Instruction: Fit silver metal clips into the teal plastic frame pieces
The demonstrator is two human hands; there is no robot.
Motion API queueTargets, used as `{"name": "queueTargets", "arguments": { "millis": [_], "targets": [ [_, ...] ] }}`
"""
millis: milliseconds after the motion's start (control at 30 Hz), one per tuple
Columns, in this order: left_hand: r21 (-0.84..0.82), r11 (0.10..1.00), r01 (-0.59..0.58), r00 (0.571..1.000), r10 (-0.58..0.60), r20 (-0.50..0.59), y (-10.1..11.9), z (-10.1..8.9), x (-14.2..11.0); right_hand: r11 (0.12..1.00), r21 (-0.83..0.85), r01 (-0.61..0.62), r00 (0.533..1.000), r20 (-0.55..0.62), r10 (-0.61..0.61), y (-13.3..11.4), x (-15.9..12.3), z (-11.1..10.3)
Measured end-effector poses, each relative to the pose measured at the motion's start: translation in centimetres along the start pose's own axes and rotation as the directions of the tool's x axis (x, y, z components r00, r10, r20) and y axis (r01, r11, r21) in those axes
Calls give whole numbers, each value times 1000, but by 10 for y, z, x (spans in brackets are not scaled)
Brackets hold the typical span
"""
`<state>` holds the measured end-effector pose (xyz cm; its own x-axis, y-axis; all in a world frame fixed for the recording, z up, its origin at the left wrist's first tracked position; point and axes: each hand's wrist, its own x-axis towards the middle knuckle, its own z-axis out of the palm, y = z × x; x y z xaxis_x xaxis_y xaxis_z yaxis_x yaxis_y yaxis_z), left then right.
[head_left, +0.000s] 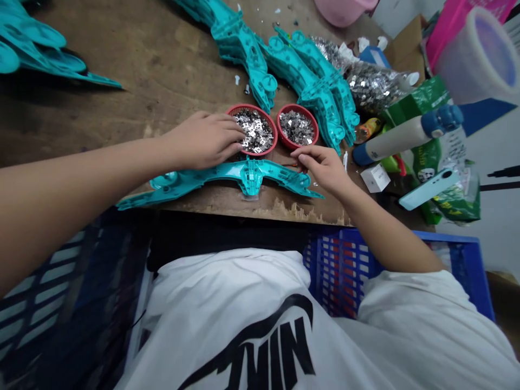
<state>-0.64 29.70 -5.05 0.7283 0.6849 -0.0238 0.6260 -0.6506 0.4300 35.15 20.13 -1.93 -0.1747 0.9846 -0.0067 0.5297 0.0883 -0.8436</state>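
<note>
A long teal plastic part (244, 176) lies along the near edge of the wooden table (154, 59). Behind it stand two red bowls of small metal pieces, the left bowl (268, 116) and the right bowl (282, 116). My left hand (203, 140) reaches to the left bowl, fingers curled with their tips among the metal pieces at its near rim. My right hand (323, 165) rests over the right end of the teal part, fingertips pinched together just below the right bowl; what they hold is too small to make out.
Stacks of teal parts (320, 89) lie behind the bowls and at the far left (36, 54). Bags of metal pieces (368, 81), a white-and-blue bottle (406, 135), a phone (426, 188) and a small white box (376, 177) crowd the right. A blue crate (345, 271) stands below the table.
</note>
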Motion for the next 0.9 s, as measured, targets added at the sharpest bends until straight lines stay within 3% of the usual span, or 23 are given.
{"name": "queueTargets", "arguments": {
  "millis": [200,300,400,633,733,900],
  "targets": [
    [24,994,103,990,-100,-103,18,-9,-5,974,223,-45,998,53,34,12,9,-3],
    [-23,980,199,966,-200,-164,24,-11,-5,968,244,-52,996,81,33,10,7,-5],
    [-89,969,231,937,-246,-247,23,-13,-6,982,190,-18,997,82,3,6,3,-5],
    [-312,943,117,873,-247,-420,10,-9,-4,994,-86,63,997,41,-59,-1,1,-2],
    [-416,907,61,875,-249,-415,6,-3,0,989,-133,68,998,8,-67,-2,0,2],
    [-387,913,131,890,-280,-359,10,-5,1,967,-234,99,994,-19,-106,-2,-2,5]
  ]
}}
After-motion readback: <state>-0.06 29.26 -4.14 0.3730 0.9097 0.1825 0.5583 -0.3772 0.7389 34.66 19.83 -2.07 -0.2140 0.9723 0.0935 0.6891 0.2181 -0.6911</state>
